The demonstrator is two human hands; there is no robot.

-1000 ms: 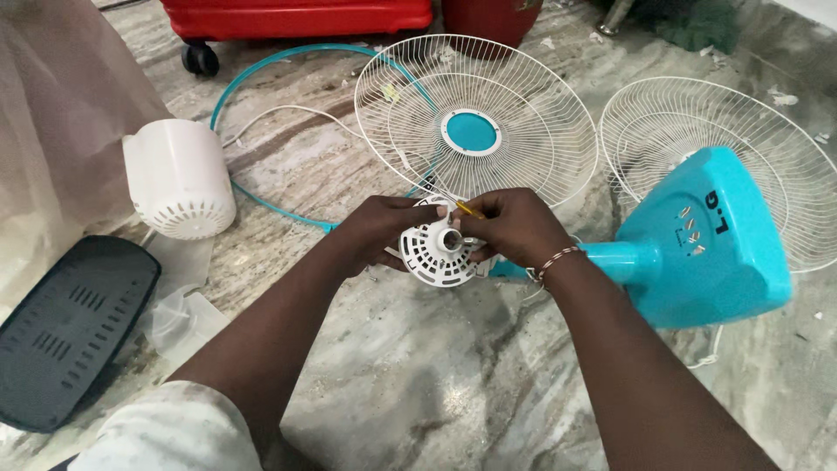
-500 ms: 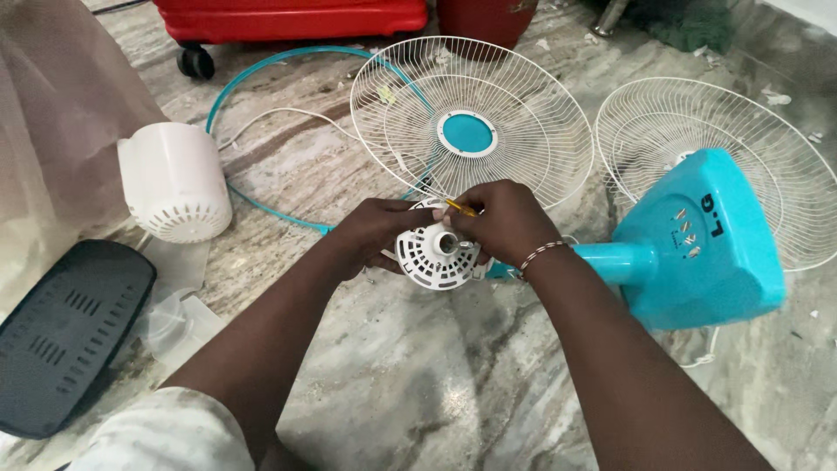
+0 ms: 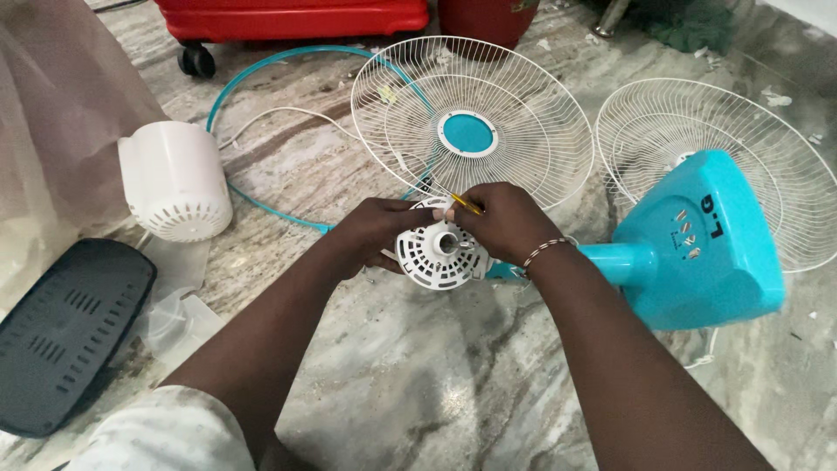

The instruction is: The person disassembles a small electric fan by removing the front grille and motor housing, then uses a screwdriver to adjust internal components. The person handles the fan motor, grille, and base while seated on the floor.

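— Marble floor (image 3: 418, 384) all around you. What could go wrong?

— My right hand (image 3: 506, 222) pinches a thin yellow tool (image 3: 467, 205); it might slip off the hub and scratch. My left hand (image 3: 377, 231), fingers curled, grips the motor housing (image 3: 438, 255).

— How does it look?

— White, round, vented, at 6 o'clock from the front grille (image 3: 471, 122).
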